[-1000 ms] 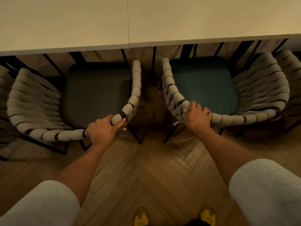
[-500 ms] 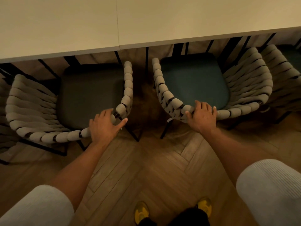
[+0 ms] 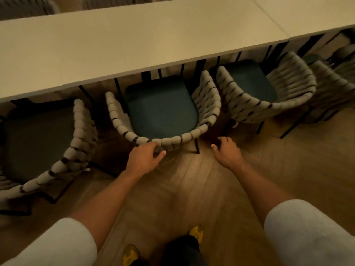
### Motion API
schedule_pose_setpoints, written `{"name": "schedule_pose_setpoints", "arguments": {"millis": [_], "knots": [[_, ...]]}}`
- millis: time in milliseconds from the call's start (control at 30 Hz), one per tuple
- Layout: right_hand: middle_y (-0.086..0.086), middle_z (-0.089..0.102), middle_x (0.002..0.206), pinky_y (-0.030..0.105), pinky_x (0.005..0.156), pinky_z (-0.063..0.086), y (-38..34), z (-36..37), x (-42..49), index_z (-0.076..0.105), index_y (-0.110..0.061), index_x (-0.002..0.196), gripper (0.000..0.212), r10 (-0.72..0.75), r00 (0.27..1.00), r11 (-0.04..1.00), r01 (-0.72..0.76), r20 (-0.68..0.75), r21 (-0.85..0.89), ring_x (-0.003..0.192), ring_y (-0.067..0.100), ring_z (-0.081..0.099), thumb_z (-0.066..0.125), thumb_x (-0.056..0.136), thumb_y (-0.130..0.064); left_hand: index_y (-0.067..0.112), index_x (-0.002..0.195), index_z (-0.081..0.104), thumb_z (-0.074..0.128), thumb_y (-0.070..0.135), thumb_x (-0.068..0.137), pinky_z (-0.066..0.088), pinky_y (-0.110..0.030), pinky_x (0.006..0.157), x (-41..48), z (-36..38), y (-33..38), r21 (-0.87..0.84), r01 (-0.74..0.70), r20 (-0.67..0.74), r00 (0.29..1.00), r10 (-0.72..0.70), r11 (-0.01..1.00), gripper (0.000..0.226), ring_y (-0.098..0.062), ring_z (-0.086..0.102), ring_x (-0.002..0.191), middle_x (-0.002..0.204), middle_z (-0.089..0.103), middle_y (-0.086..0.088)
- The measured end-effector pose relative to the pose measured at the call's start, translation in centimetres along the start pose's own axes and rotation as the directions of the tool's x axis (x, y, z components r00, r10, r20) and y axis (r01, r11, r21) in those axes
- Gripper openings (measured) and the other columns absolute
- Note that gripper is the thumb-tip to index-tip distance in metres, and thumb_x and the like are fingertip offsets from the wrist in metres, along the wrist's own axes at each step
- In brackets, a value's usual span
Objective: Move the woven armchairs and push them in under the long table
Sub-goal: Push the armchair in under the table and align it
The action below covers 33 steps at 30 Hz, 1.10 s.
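Observation:
Three woven armchairs stand along the long pale table (image 3: 134, 45), their seats partly under its edge. The left armchair (image 3: 80, 150) has a dark cushion. The middle armchair (image 3: 207, 104) and the right armchair (image 3: 288, 87) have teal cushions. My left hand (image 3: 144, 158) grips the back rim of the middle armchair, fingers curled over it and thumb below. My right hand (image 3: 226, 150) hangs free over the floor between the middle and right armchairs, fingers loosely bent, holding nothing.
A further woven chair (image 3: 330, 89) sits at the far right. More chair backs (image 3: 25, 6) show beyond the table's far side. Herringbone wood floor (image 3: 192, 189) lies behind the chairs, with my yellow shoes (image 3: 196, 233) at the bottom.
The view has swung right. My left hand left the dark-cushioned armchair and now grips the teal-cushioned one my right hand was on. My right hand has come off it.

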State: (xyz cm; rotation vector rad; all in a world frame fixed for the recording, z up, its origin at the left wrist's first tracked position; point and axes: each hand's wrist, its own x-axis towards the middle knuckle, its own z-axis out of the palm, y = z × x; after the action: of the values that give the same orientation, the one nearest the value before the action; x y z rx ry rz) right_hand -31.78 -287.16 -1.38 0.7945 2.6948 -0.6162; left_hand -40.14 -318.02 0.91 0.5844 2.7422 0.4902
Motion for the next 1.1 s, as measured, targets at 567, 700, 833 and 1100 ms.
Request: {"name": "schedule_pose_setpoints", "arguments": {"millis": [567, 700, 833, 1100], "knots": [[0.011, 0.058, 0.143, 0.040, 0.107, 0.046, 21.7, -16.6, 0.3, 0.054, -0.009, 0.143, 0.049, 0.186, 0.982, 0.950, -0.191, 0.044, 0.248, 0.130, 0.028, 0.056, 0.055, 0.104, -0.038, 0.032, 0.129, 0.061, 0.056, 0.052, 0.098, 0.057, -0.037, 0.088, 10.2, 2.8, 25.5, -0.097, -0.109, 0.311, 0.941, 0.134, 0.989, 0.038, -0.007, 0.064, 0.100, 0.116, 0.068, 0.011], [0.012, 0.059, 0.143, 0.041, 0.106, 0.046, 25.3, -19.4, 3.0, 0.054, -0.009, 0.143, 0.050, 0.246, 0.968, 0.920, -0.249, 0.048, 0.303, 0.129, 0.029, 0.056, 0.054, 0.104, -0.039, 0.031, 0.130, 0.060, 0.056, 0.053, 0.098, 0.058, -0.031, 0.081, 14.9, 4.3, 30.0, -0.133, -0.110, 0.333, 0.931, 0.149, 0.985, 0.039, -0.003, 0.067, 0.091, 0.116, 0.068, 0.010], [0.010, 0.060, 0.141, 0.039, 0.105, 0.046, 29.0, -22.0, 5.7, 0.054, -0.012, 0.144, 0.050, 0.335, 0.939, 0.862, -0.338, 0.077, 0.378, 0.128, 0.028, 0.057, 0.054, 0.103, -0.042, 0.035, 0.127, 0.060, 0.057, 0.055, 0.096, 0.059, -0.026, 0.070, 20.3, 6.4, 34.8, -0.165, -0.140, 0.384, 0.903, 0.194, 0.976, 0.036, -0.006, 0.065, 0.095, 0.116, 0.067, 0.013], [0.011, 0.060, 0.142, 0.037, 0.107, 0.043, 37.3, -27.8, 10.4, 0.054, -0.009, 0.143, 0.049, 0.513, 0.857, 0.737, -0.470, 0.051, 0.486, 0.130, 0.029, 0.056, 0.055, 0.104, -0.039, 0.034, 0.122, 0.066, 0.056, 0.054, 0.097, 0.058, -0.038, 0.087, 31.0, 9.2, 48.7, -0.103, -0.328, 0.523, 0.785, 0.332, 0.939, 0.033, -0.008, 0.064, 0.092, 0.107, 0.070, 0.011]]}}
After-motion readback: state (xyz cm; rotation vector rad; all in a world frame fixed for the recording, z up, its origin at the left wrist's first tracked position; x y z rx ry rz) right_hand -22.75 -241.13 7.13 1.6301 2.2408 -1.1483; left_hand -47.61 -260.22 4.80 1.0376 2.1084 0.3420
